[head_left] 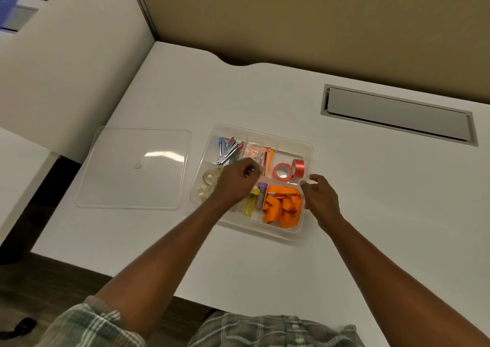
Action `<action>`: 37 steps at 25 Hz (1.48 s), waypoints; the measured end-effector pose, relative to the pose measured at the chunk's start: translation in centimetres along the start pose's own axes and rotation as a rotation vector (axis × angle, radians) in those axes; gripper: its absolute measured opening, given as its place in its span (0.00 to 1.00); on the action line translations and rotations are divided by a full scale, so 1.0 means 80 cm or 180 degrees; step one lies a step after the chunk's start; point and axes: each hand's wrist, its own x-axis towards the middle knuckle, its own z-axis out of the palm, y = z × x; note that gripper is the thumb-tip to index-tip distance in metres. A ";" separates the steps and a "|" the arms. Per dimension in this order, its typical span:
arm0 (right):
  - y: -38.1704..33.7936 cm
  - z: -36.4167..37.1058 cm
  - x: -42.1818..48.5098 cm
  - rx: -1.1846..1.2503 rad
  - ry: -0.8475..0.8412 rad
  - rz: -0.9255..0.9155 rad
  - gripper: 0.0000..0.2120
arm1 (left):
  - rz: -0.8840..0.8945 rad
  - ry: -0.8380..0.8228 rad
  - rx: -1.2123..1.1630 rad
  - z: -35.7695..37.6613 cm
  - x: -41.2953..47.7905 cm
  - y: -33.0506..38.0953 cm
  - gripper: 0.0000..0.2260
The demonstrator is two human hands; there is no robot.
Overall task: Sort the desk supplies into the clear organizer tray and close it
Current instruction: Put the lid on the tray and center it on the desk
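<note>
While the right hand [319,197] is gripping the tray [265,134] by its rim on the tabletop [371,214], the left hand [234,183] is hovering curled over the middle compartment, hold unclear, needing a gentle, low release.

The person wears a plaid shirt [265,330] in muted grey-green crossed with pale lines. Its left sleeve [87,323] ends high on the arm, rumpled at the hem. Small pale buttons [293,326] run down the front. Both forearms are bare down to the left hand [236,185] and right hand [322,201].
</note>
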 end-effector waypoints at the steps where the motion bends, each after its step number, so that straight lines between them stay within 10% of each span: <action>1: 0.000 0.004 -0.001 -0.0111 -0.0001 -0.0015 0.21 | 0.0029 0.0617 0.0233 -0.012 0.005 -0.013 0.08; 3: 0.001 0.009 -0.003 -0.0325 0.0054 -0.0080 0.18 | -0.0206 0.1401 0.0903 -0.033 0.012 -0.043 0.16; 8: 0.002 0.005 -0.001 -0.0396 0.0080 -0.0163 0.16 | -0.1452 0.0777 0.0442 -0.043 0.018 -0.085 0.32; 32: 0.109 -0.141 0.007 -0.0644 0.1151 0.0357 0.25 | -0.0813 0.0165 0.0206 0.120 -0.005 0.001 0.31; 37: 0.077 -0.089 -0.017 -0.1762 0.1200 -0.0670 0.34 | -0.0491 0.0888 0.0466 0.062 -0.012 -0.047 0.21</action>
